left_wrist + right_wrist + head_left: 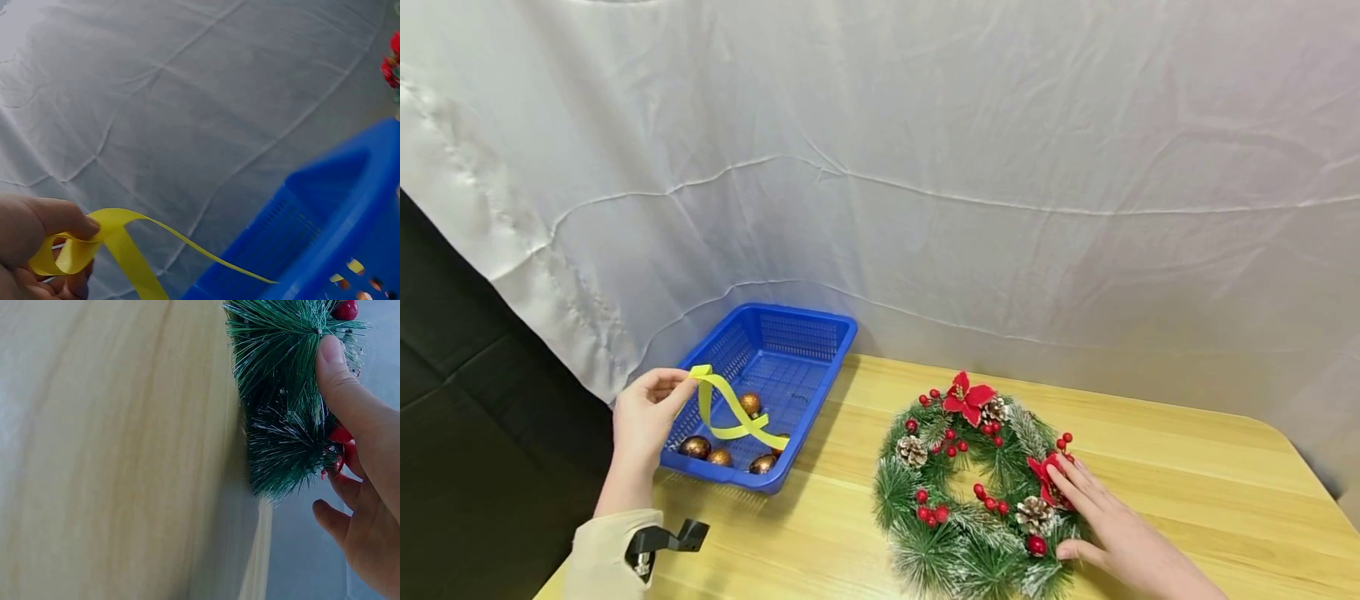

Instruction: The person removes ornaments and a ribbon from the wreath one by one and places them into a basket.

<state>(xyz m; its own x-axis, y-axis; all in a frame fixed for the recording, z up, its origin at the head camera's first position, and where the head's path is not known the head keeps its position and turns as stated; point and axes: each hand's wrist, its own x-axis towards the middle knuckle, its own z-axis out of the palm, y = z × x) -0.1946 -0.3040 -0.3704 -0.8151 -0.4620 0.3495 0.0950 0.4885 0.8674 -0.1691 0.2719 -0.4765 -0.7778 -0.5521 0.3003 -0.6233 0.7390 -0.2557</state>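
1. Wreath (977, 492), a green pine ring with red berries, pinecones (912, 450) and red poinsettia flowers (967, 397), is lying flat on the near right part of the wooden table (1187, 492).
2. The right hand (1108, 525) is resting on the wreath's right side, fingers straight and spread, thumb pressing the near needles.
3. The left hand (643, 421) is hovering at the near left, just beside the basket's left rim, pinching one end of a yellow ribbon (733, 412) between thumb and fingers.
4. The ribbon is looping right and trailing into the blue plastic basket (805, 333).
5. Copper-coloured baubles (695, 447) are sitting along the basket's near end.
6. A white sheet (925, 167) is hanging behind everything, far back.
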